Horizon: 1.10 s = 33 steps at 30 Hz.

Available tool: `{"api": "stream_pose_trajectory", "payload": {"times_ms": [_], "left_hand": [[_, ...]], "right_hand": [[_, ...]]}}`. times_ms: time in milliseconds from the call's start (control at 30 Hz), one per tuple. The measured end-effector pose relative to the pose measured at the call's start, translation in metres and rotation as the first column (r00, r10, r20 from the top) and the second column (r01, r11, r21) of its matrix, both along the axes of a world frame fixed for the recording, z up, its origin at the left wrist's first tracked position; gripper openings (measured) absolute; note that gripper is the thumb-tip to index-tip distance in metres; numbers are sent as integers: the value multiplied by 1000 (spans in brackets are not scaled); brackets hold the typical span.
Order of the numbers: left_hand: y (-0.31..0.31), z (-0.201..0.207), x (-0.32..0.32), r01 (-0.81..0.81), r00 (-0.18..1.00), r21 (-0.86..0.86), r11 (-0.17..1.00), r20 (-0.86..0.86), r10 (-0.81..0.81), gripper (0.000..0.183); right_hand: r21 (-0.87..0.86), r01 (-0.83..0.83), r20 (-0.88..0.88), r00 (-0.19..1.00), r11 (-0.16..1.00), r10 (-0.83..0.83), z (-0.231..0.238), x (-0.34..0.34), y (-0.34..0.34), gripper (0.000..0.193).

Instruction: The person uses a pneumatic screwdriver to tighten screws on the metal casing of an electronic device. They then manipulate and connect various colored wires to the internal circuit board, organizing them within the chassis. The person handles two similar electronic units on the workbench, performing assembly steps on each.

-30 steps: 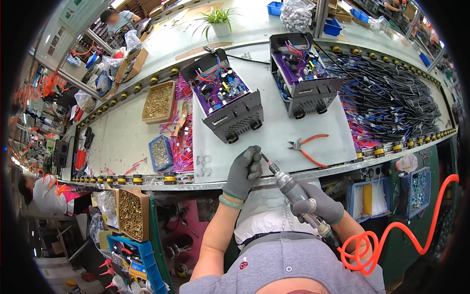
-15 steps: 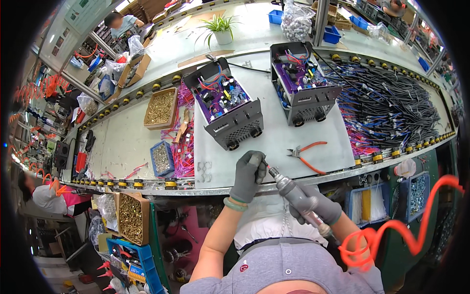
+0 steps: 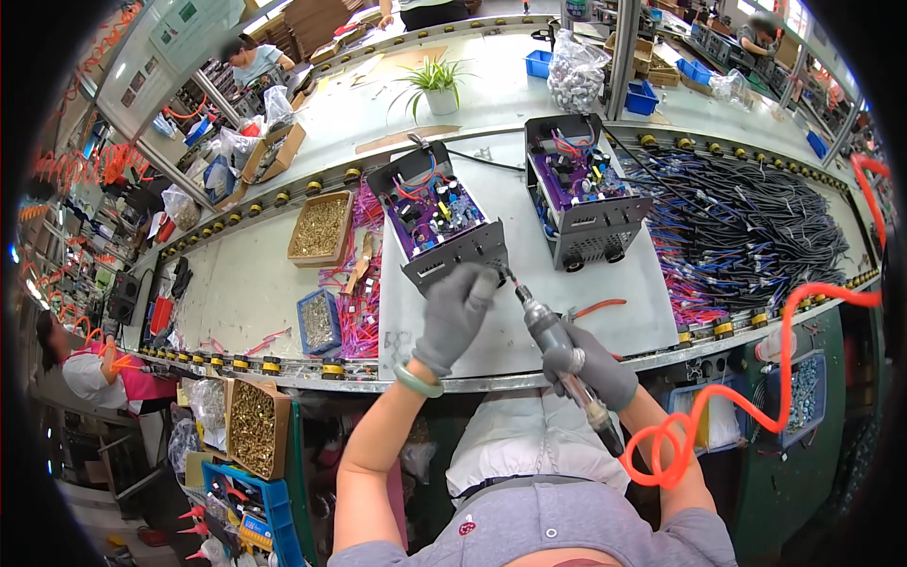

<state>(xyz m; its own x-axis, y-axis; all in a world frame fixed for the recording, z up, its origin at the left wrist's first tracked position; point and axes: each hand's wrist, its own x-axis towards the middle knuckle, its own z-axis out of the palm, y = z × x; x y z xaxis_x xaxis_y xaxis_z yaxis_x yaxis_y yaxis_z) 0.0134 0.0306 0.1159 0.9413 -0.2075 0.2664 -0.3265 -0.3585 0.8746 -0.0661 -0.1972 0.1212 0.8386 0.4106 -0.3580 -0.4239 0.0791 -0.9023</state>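
Two open electronic units in dark metal cases, with purple circuit boards and wires inside, stand on the white worktop: a left unit (image 3: pixel 444 213) and a right unit (image 3: pixel 590 198). My left hand (image 3: pixel 452 317), in a grey glove, is at the left unit's front panel with its fingers curled; what they hold, if anything, is hidden. My right hand (image 3: pixel 600 367), also gloved, is wrapped round a pneumatic screwdriver (image 3: pixel 548 331). Its bit points up and left, close to the lower right of the left unit's panel. Pliers (image 3: pixel 600 306) with orange handles lie partly hidden behind the screwdriver.
Beside the left unit are a box of brass-coloured parts (image 3: pixel 319 230) and a blue bin of small metal parts (image 3: pixel 319 321). Bundled black cables (image 3: pixel 756 203) cover the right side. A coiled orange air hose (image 3: pixel 737 402) runs along my right arm. A potted plant (image 3: pixel 439 94) stands beyond.
Both hands have moved forward, from the worktop's near edge to the left unit's front panel. The screwdriver's bit has left my left fingers and is now by the panel.
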Motion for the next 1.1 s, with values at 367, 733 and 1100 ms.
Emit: {"api": "stream_pose_trajectory", "payload": {"times_ms": [367,733,1100], "left_hand": [[-7,56,70,-160,980,845,511,197,-20,49],[-12,54,68,-156,978,853,498,206,-46,39],[-5,43,67,-266,938,786,558,345,-39,42]], "right_hand": [[27,21,-4,1000,999,-21,-8,30,7,41],[185,15,-134,991,983,10,-3,31,20,44],[44,20,-91,996,999,-16,-26,-16,-22,66]]}}
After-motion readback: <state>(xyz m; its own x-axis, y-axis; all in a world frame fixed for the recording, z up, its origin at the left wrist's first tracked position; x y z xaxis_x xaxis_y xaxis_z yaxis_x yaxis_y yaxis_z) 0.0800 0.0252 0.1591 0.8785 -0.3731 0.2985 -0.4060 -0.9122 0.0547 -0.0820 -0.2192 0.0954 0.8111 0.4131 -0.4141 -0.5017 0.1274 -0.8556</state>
